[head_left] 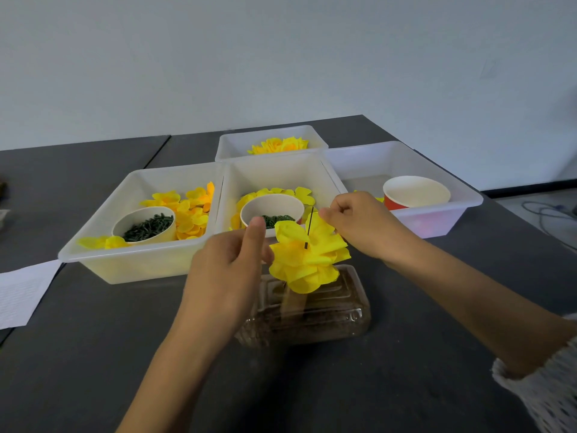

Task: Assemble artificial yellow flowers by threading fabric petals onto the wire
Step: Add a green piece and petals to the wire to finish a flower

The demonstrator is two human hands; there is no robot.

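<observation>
left hand [229, 260] fingers grasp petal stack [307, 260] edge, steadying | right hand [352, 223] pinches top petal, seating it down wire [309, 228] | base: clear box [312, 314]

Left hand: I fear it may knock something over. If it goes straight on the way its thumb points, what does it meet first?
Probably the paper cup of green bits in the middle tray. The left hand points up and away, its thumb tip overlapping the cup's near rim; depth is unclear from one view.

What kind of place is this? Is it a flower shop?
More likely a craft worktable: white bins of loose yellow petals, paper cups of green bits, and a half-made flower on a wire by a plain wall.
</observation>
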